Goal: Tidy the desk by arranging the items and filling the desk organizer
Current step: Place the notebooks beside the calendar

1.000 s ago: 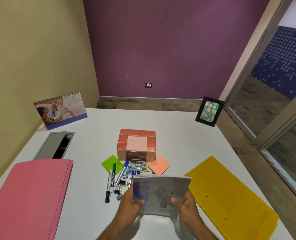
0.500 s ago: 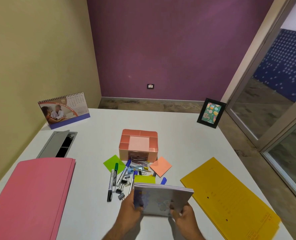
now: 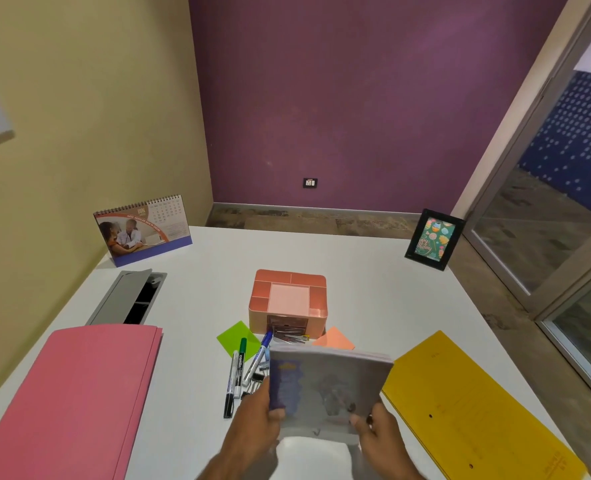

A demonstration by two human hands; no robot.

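So in the head view, both hands are at the bottom middle of the frame holding up a small grey notebook with a purple cartoon cover, lifted off the white table. The left hand has its fingers wrapped around the book's left edge, thumb on the cover, and the right hand pinches the lower right corner.

The salmon-pink plastic desk organizer sits dead centre of the frame, with a little drawer facing the camera and a pale square pad in its middle compartment. Right in front of it there's a messy pile: a green square sticky note, an orange square sticky note, a green-capped marker, a blue-capped marker, a black-tipped marker and some black binder clips, partly hidden behind the book.

Lower left is a stack of pink paper folders, lower right a yellow file folder. Upper left of the table has a spiral desk calendar, upper right a black picture frame.
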